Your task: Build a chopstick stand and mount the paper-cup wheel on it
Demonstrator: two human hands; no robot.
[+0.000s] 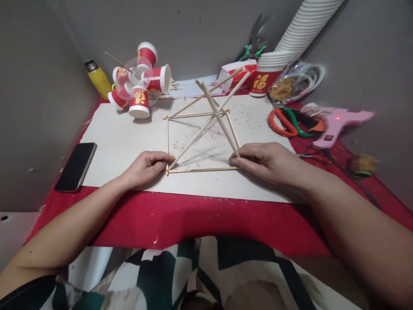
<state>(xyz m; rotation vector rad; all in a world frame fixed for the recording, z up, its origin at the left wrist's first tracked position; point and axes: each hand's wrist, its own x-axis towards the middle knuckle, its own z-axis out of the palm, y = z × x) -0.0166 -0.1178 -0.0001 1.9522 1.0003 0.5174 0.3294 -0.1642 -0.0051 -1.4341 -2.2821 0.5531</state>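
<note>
A frame of thin wooden sticks [206,125] stands on a white board [122,137]: a square base with several diagonal sticks crossing above it. My left hand [146,165] pinches the near left corner of the base. My right hand [267,161] pinches the near right corner, fingers pressed together on the stick ends.
A red cloth [180,215] covers the table. A black phone [76,165] lies at left. Behind are a yellow bottle [98,78], a paper-cup wheel [138,84], a tall cup stack [290,38], scissors [292,122], a pink glue gun [338,122] and a tape roll [363,164].
</note>
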